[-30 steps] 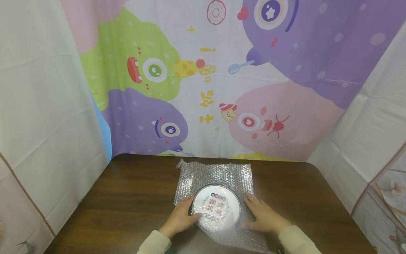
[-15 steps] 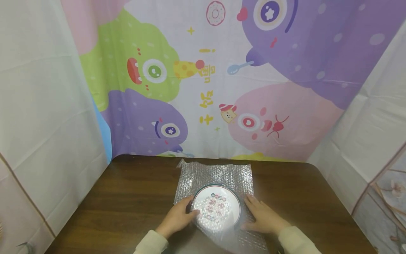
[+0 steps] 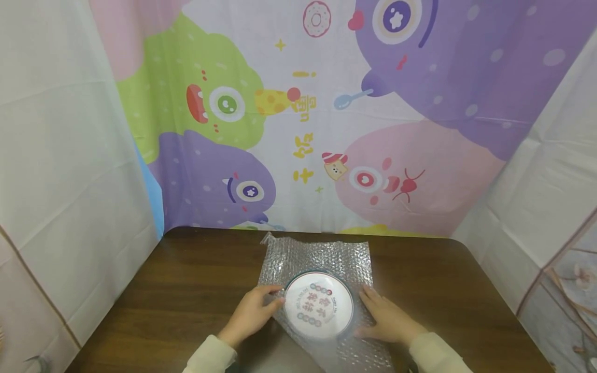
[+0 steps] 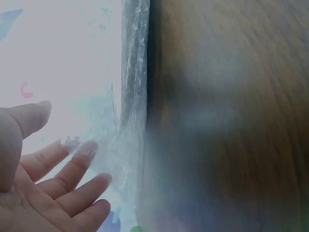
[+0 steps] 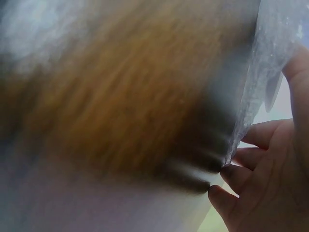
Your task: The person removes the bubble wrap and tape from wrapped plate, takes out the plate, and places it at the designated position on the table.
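Note:
A round white plate (image 3: 318, 305) with a dark rim line and red print lies on the table, with clear bubble wrap (image 3: 318, 254) around it. Left of the plate is my left hand (image 3: 249, 313), its fingertips at the wrap's edge. In the left wrist view, that hand's thumb (image 4: 36, 118) stands apart from the spread fingers, which touch the film. My right hand (image 3: 389, 316) rests on the wrap to the right of the plate, fingers extended. In the right wrist view, those fingertips meet the edge of the wrap (image 5: 246, 106).
The dark wooden table (image 3: 196, 280) extends to both sides of the wrap. Behind it hangs a cloth with cartoon monsters (image 3: 224, 103), and pale curtains (image 3: 536, 207) close in the sides.
My left hand has drawn back to the left, its thumb leaving the plate's rim. The print on the plate shows more clearly. My right hand stays almost still.

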Demonstrator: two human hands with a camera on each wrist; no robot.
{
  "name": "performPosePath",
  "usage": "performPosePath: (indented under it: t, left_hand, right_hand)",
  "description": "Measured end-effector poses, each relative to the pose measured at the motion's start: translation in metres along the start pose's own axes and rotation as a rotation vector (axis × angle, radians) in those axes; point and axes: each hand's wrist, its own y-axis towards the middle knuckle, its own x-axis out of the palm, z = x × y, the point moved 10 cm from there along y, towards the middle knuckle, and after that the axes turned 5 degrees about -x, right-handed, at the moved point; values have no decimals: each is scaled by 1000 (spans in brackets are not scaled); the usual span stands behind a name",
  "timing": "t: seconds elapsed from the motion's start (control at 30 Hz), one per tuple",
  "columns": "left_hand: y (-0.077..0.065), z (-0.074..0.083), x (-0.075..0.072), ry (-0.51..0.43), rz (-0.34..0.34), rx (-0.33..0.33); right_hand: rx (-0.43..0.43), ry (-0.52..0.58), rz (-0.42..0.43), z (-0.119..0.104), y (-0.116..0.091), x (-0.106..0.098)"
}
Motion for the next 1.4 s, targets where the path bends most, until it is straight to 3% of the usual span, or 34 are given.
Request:
performPosePath:
  t: [0.33,0.43,0.73,1.07,1.27,1.4]
  left_hand:
    - [-2,-8,-17,-16,40,-19]
    - [-4,-12,-19,-30,5,-44]
    - [-14,-16,-15,-32,-210,-64]
    - [-27,-14,-8,74,-272,32]
    - [-35,-15,-3,157,-268,59]
    - [-41,-15,2,222,-304,73]
  right_hand:
    - [14,9,-17,4,1,3]
    - [11,10,-17,4,1,3]
    - [15,14,-14,6,2,3]
    - [18,31,-17,4,1,1]
    - [21,26,-17,6,1,5]
    - [22,26,-23,5,1,5]
